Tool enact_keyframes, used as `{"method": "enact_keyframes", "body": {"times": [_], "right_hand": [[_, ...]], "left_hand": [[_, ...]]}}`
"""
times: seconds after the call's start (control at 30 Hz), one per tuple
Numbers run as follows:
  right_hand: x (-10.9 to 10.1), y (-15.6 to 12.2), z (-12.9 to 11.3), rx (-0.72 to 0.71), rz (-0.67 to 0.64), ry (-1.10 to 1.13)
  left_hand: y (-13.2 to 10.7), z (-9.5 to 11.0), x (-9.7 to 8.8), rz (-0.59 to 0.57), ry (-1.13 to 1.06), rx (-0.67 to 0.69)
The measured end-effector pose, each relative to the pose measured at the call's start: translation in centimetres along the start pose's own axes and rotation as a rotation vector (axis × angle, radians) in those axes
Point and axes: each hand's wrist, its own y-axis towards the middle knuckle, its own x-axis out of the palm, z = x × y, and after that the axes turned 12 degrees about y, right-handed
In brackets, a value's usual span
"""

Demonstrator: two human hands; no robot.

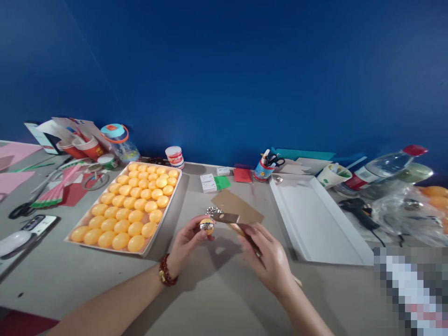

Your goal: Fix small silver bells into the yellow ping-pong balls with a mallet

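Note:
My left hand is closed around a yellow-orange ball, a band of shiny silver studs across its surface. In my right hand is a small hammer with a flat metal head and a wooden handle. Its head is close to the ball's upper right side; whether they touch I cannot tell. Behind the ball lies a small pile of silver studs on the grey table. A piece of brown cardboard lies just beyond the hammer.
On the left, a shallow box holds many orange balls. To the right lie a white tray and a black glue gun. A pen holder, small white boxes and a plastic bottle line the back.

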Motion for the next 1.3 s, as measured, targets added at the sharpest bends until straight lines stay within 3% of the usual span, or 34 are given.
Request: {"method": "enact_keyframes", "body": {"times": [0.4, 1.2, 1.3], "right_hand": [[0.55, -0.19, -0.3, 0.006, -0.118, -0.024], [0.59, -0.03, -0.26, 0.006, -0.094, -0.019], [0.41, -0.04, 0.06, 0.0, -0.026, -0.019]], "left_hand": [[-0.03, -0.39, -0.29, 0.004, 0.015, 0.007], [0.05, -0.16, -0.06, 0.036, -0.047, -0.057], [-0.02, 0.28, 0.11, 0.017, -0.068, -0.071]]}}
